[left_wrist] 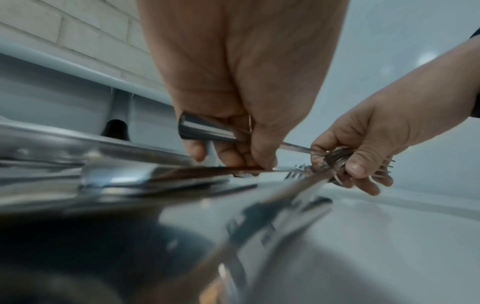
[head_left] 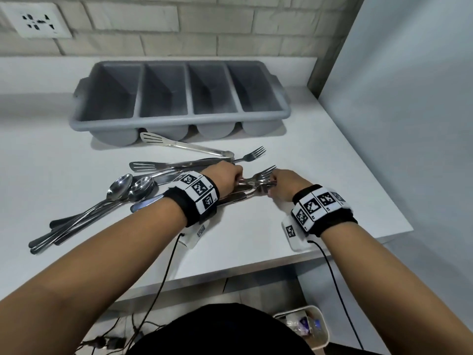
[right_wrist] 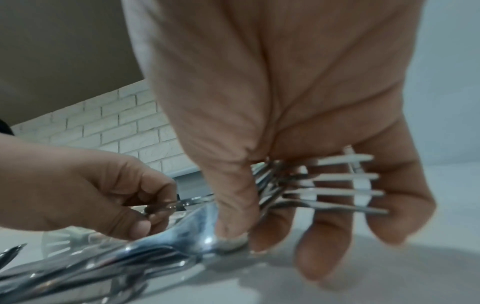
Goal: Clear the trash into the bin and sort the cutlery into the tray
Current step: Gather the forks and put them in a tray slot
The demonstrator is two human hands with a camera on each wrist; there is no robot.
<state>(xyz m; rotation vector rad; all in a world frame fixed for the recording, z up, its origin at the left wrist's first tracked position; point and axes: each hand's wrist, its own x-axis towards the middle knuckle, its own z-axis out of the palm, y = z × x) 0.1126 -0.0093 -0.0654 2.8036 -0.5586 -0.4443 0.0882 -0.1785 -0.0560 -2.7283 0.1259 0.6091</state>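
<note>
Both hands are low over the white bench (head_left: 320,160), working one bunch of polished steel forks (head_left: 259,179). The right hand (head_left: 284,185) has thumb and fingers curled round the fork necks just behind the tines; the left hand (head_left: 226,176) pinches a slim steel handle at the other end of the same bunch. The two hands sit close together, each clamped on metal.

Behind them stands the grey plastic cutlery tray (head_left: 179,121), matte, with four long rounded compartments, all showing bare floors. Steel tongs (head_left: 184,147) with slotted flat ends lie between tray and hands, a lone fork (head_left: 252,156) beside them. To the left, glossy spoons (head_left: 122,185) with deep oval bowls fan out over long dark handles.

The head view alone shows the cream bin (head_left: 323,326) on the floor below the bench edge, wrappers inside. The right wrist view brings the pale tines (right_wrist: 345,185) up close, four parallel prongs jutting past the fingers (right_wrist: 319,236), thumb pressing the curved necks. The left wrist view shows the left hand's (left_wrist: 233,82) handle end, a flared mirror-bright stub (left_wrist: 205,129), and the right hand (left_wrist: 363,148) gripping beyond it.
</note>
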